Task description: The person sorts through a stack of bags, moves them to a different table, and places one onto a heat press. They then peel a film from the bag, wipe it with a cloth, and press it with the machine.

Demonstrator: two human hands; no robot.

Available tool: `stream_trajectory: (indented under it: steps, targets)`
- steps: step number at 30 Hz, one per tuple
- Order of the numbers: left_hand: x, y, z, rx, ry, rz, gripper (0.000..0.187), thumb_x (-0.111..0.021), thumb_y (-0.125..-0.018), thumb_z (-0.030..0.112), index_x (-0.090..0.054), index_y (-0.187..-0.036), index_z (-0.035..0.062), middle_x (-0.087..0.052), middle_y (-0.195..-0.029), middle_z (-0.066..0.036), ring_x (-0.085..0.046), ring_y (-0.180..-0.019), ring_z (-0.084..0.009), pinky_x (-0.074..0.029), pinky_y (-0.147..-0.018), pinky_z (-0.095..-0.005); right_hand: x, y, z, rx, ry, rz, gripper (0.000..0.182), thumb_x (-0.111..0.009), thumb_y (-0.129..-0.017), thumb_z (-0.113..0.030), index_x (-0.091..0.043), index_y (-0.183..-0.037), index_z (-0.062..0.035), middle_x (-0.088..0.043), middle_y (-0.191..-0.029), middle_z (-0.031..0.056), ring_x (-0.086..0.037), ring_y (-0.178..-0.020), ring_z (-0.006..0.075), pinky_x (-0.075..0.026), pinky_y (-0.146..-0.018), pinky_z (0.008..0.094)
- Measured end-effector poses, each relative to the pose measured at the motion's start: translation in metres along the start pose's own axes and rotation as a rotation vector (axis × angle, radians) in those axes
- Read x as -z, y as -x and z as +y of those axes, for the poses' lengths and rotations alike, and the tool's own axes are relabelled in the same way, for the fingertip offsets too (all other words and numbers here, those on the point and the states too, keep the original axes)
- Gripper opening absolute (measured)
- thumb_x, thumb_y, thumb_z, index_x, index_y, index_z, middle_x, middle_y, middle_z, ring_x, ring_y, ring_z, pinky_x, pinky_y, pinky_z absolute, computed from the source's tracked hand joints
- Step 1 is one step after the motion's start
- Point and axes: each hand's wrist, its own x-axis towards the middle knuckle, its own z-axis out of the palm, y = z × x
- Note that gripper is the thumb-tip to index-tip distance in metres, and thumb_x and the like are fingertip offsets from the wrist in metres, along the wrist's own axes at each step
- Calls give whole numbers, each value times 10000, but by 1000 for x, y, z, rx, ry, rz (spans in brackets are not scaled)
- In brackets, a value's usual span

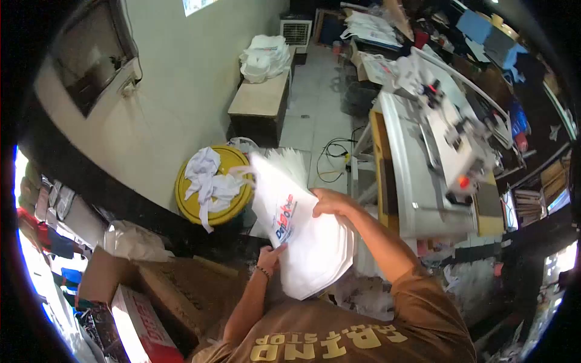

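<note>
A stack of white printed bags (315,248) is held in front of my body, tilted, its lettering in blue and red on the top one. My left hand (270,257), with a beaded bracelet at the wrist, grips the near left edge, its index finger lying on the print. At the upper right edge, my right hand (330,202) is closed on the bags, fingers partly hidden behind them. More white bags (285,163) fan out just beyond the stack.
A yellow round lid (181,196) with white cloths (209,181) stands to the left. On the right is a sewing machine (466,157) on a white table (402,145). Black cables (331,157) lie on the floor. Cardboard boxes (175,296) sit at lower left; a wooden bench (260,100) bears white bags (265,57).
</note>
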Motion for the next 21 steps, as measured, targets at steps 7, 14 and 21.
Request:
stream_trajectory:
  steps: [7, 14, 21]
  targets:
    - [-45, 54, 319, -1423, -736, 535, 852, -887, -687, 228, -413, -1366, 26, -439, -1363, -243, -409, -1282, -428, -333, -1069, -580, 122, -101, -79, 184, 599, 65, 539, -686, -743, -102, -615, -1277, -95, -717, -1030, 195, -691, -974, 363, -550, -828, 464]
    - [-67, -32, 499, -1090, -1502, 29, 579, -806, -744, 369, -573, -1208, 114, -691, -762, -165, -688, -749, -396, -547, -666, -508, 213, -178, -105, 233, 779, 35, 344, -723, -786, -159, -655, -1120, -110, -728, -950, 144, -714, -902, 353, -573, -732, 465]
    - [-79, -147, 617, -966, -1232, -25, 394, -826, -714, 301, -716, -1048, 123, -717, -918, -202, -687, -848, -402, -542, -746, -492, 373, -294, -86, 289, 561, 131, 620, -820, -744, -237, -579, -1290, -67, -705, -1031, 225, -672, -1033, 385, -535, -873, 489]
